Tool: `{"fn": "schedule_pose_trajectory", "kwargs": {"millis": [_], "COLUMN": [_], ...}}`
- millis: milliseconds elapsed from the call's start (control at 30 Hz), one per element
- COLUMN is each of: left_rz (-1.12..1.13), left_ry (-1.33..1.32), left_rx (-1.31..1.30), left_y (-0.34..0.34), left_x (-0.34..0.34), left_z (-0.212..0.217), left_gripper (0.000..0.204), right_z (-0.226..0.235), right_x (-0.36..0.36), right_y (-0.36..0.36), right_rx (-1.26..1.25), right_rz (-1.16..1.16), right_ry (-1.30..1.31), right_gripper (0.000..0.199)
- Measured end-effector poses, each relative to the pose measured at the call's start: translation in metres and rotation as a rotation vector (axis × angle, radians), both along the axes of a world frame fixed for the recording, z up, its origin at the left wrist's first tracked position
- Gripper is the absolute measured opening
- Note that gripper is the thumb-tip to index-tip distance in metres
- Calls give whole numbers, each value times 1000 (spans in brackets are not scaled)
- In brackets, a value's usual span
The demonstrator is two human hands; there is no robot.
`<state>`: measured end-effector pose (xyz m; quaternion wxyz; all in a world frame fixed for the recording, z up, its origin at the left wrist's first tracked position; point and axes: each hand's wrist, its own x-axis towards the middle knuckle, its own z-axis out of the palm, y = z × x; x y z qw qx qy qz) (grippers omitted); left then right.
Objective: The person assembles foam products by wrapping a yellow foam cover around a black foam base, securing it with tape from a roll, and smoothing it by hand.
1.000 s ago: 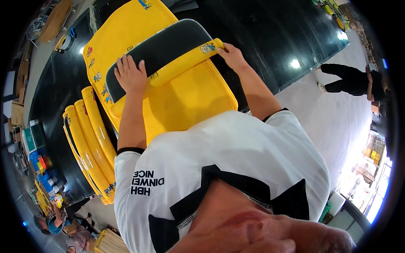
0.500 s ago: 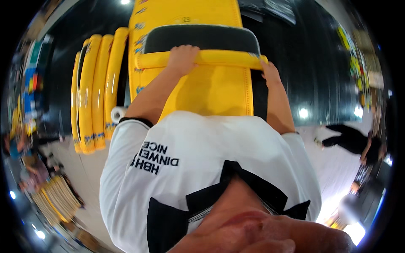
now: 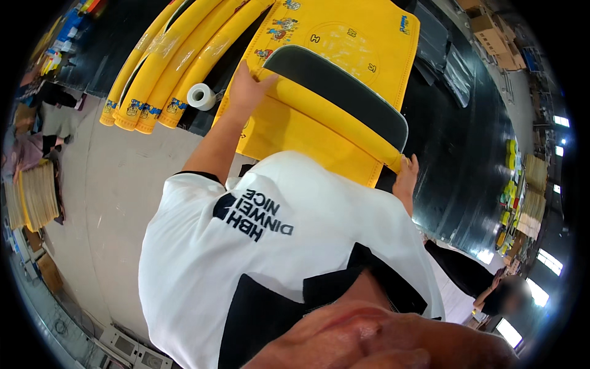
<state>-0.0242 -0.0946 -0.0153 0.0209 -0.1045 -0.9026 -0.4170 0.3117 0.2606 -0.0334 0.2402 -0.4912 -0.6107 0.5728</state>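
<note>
A rolled yellow mat (image 3: 335, 120) lies crosswise on a flat yellow mat (image 3: 393, 46) printed with cartoon figures. Against the roll's far side is a dark sheet (image 3: 338, 92) with rounded corners and a pale edge; I cannot tell whether both are one piece. My left hand (image 3: 246, 91) clasps the roll's left end, thumb over the top and fingers along the side. At the roll's right end, my right hand (image 3: 405, 177) grips with thumb and index finger, its other fingers partly raised. The roll's underside is hidden.
Several finished yellow rolls (image 3: 163, 64) lie side by side on the dark table (image 3: 452, 178) at left, near a white roll of film (image 3: 201, 96). Clear plastic bags (image 3: 458, 77) are at far right. Another person (image 3: 485, 283) stands beyond the table's right end.
My view has turned, so the mats now slant down to the right. My left hand has shifted from the top of the roll to its left end; my right hand stays at the other end.
</note>
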Motion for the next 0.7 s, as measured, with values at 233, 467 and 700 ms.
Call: {"fn": "schedule_pose_trajectory", "kwargs": {"millis": [233,467,700], "left_rz": [-53,-29,-734], "left_ry": [-374,-478,520], "left_rx": [93,167,-309], "left_y": [-27,-63,37], "left_x": [11,60,92], "left_z": [11,-11,6], "left_gripper": [55,71,76], "right_z": [10,9,-4], "right_x": [13,39,-5], "right_y": [-26,-48,-14], "right_rx": [-227,13,788], "right_rz": [-23,-5,112], "right_ry": [262,-31,-637], "right_gripper": [51,51,48]}}
